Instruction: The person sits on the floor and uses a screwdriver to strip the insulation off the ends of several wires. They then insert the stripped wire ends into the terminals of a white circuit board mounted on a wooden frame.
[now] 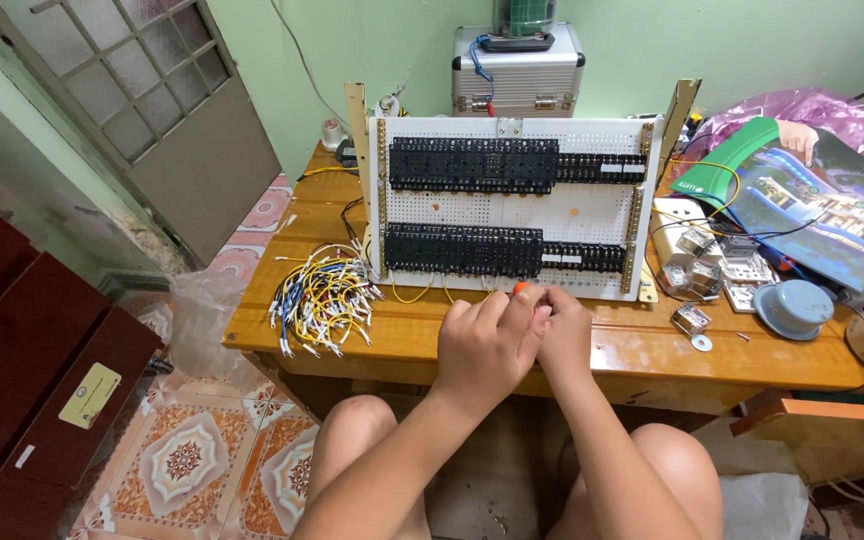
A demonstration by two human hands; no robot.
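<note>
— Wires: where are they, and how much is done?
— Both hands, left hand (482,345) and right hand (564,335), are pinched shut together on a small orange-tipped piece (521,289), just in front of the white board (512,215). Left of the board lies a big pile of wires (322,295) on the table (372,340).
— Many left?
— I think so. Only a few yellow loops (414,294) hang under the board.

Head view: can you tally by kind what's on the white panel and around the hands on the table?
Black terminal rows on the white panel: 2
Bundle of short wires: 1
Metal case: 1
Grey round cap: 1
Hands, left hand and right hand, pinching a small orange-tipped thing: 2
Total: 7
</note>
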